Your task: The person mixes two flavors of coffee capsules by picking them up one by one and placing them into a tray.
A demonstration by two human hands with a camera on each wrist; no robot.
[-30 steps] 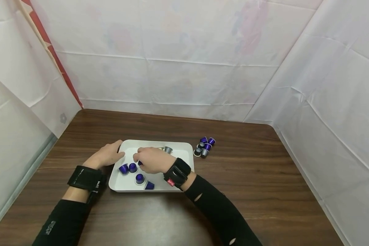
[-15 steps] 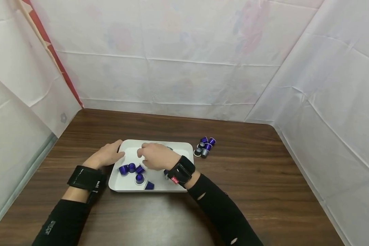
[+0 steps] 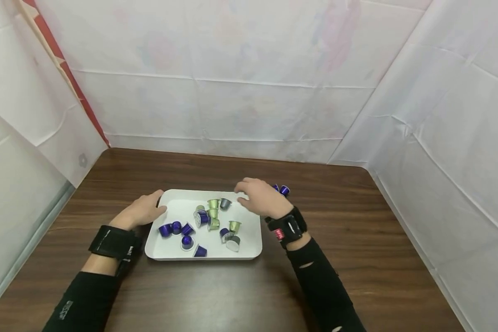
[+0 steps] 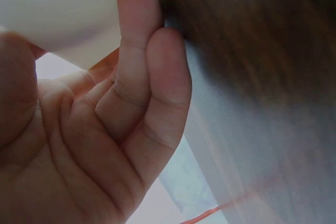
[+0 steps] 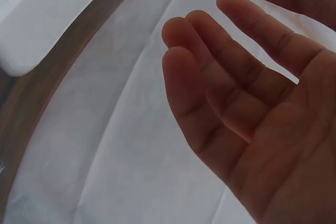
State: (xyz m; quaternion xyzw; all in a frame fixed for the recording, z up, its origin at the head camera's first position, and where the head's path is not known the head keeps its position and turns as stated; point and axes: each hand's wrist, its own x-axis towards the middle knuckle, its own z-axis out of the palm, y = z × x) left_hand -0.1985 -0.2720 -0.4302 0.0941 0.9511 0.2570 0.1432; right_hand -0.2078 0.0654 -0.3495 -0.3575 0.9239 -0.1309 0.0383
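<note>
Capsules are the business here, loose on the white tray; it looks like we're between grabs in a sort by colour, five purple capsules gathered towards the left, green capsules and a few others through the middle and right; out on the table the pile peeks past the right hand, mostly hidden by it; that hand hangs over the tray's far right corner, fingers loosely bent and empty, its own wrist view agreeing; across the way, the left hand has the tray's left rim pinched between thumb and fingers; next move, by my reading, calls for a fresh pick, a light fingertip pinch that doesn't bump the neighbours, with the tray braced; which capsule it goes for, I can't call; and compare half a second back: the right hand was over the middle of the tray, hiding the greens, and now it's swung out right, uncovering them and blocking much of the pile instead; the five purples sit as they were, and the left hand hasn't budged
</note>
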